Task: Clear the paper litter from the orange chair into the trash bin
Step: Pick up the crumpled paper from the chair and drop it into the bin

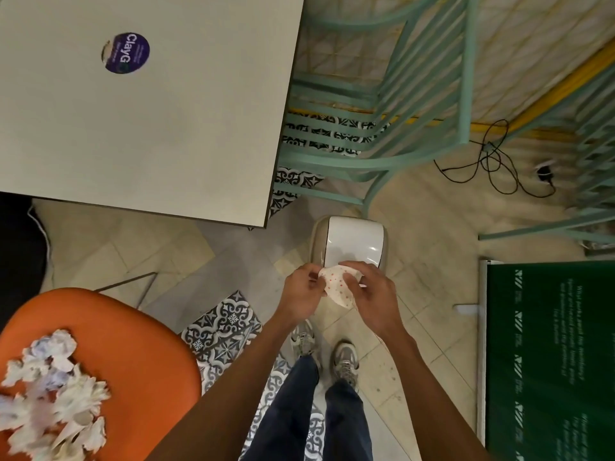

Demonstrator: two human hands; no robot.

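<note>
White dotted paper (336,287) is pinched between both hands, above the near edge of the trash bin (352,239) (a beige bin with a glossy white lid). The left hand (301,292) curls its fingers on the paper's left edge; the right hand (374,294) clamps the right side, fingers bent over it. Crumpled paper litter (53,397) lies heaped on the orange chair (133,344), well apart from the bin, near a pale table (149,128).

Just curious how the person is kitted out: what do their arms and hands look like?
Bare left hand and right hand, no gloves, rings or watch visible. Both forearms are bare; no sleeves show in view.
</note>
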